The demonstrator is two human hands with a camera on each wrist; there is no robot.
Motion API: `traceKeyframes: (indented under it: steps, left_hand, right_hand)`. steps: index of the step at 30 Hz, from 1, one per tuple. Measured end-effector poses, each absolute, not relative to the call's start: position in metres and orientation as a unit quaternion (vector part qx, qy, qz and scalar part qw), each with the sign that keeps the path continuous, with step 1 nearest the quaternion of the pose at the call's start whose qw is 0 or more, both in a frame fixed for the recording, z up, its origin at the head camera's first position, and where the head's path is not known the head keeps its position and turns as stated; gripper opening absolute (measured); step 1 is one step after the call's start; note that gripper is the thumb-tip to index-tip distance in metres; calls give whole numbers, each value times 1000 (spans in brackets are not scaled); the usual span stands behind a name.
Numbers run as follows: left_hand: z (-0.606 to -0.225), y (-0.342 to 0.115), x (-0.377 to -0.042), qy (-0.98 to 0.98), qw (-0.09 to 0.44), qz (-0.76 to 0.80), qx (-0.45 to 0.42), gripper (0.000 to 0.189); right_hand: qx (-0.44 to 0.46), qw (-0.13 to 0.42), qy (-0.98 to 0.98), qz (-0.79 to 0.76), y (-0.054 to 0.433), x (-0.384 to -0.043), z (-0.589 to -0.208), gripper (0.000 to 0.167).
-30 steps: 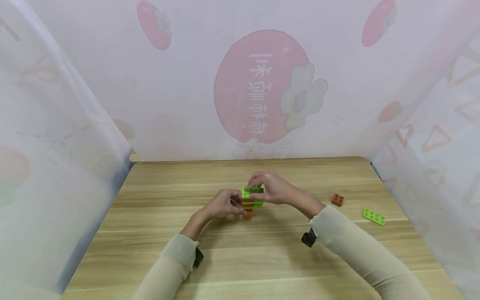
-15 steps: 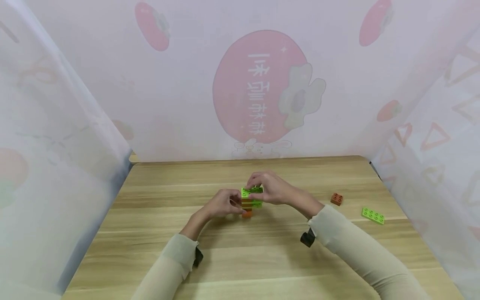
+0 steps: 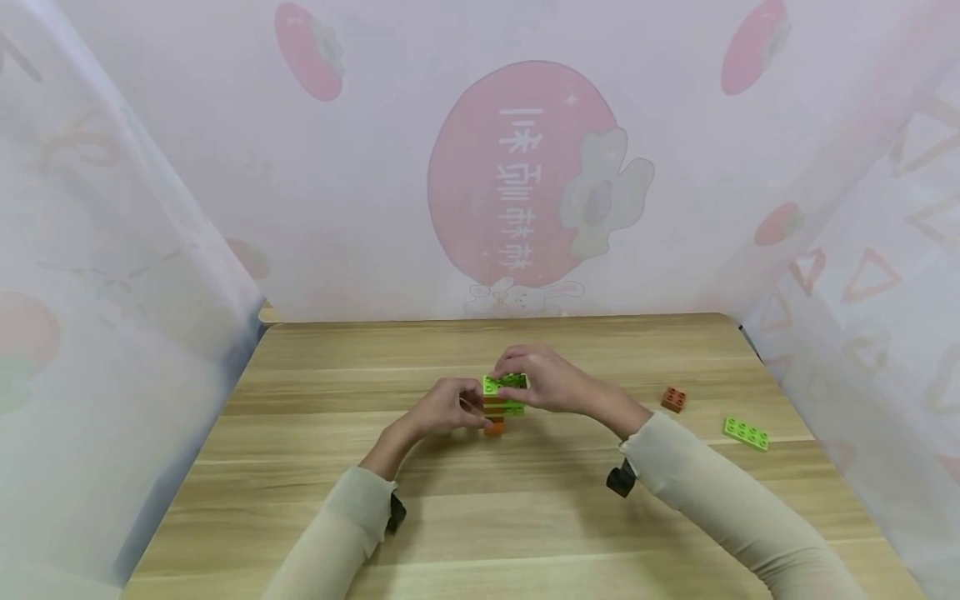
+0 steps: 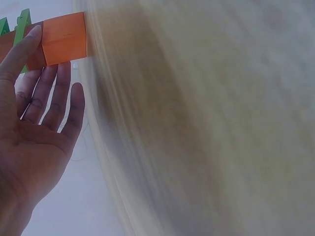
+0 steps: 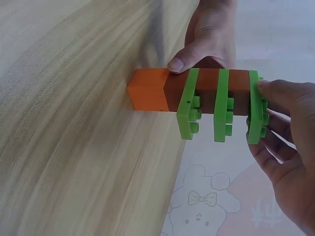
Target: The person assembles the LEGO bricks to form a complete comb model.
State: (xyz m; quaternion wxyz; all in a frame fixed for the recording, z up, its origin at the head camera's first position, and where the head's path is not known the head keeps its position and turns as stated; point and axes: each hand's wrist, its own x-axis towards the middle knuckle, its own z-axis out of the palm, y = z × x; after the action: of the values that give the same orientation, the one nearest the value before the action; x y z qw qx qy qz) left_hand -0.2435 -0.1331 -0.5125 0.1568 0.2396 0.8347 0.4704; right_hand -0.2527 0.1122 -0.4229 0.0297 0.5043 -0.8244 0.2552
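The tower stands upright on the bench. At its 9 o'clock the left hand grips it, fingers just above the orange base; at 2 o'clock the right hand pinches the top plate. Well apart, towards 3 o'clock, lie a brown brick and, farther out, a green plate.

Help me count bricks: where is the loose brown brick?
At right in the head view, the brown brick lies left of the loose green plate.

The block tower is banded orange, brown, green.
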Motion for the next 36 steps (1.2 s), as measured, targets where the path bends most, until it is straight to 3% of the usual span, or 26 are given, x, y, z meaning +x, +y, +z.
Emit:
traceKeyframes:
  steps: [36]
  left_hand:
    - [-513, -131, -244, 837, 160, 473, 224, 27]
  right_hand:
    - [451, 2, -863, 230, 201, -266, -427, 31]
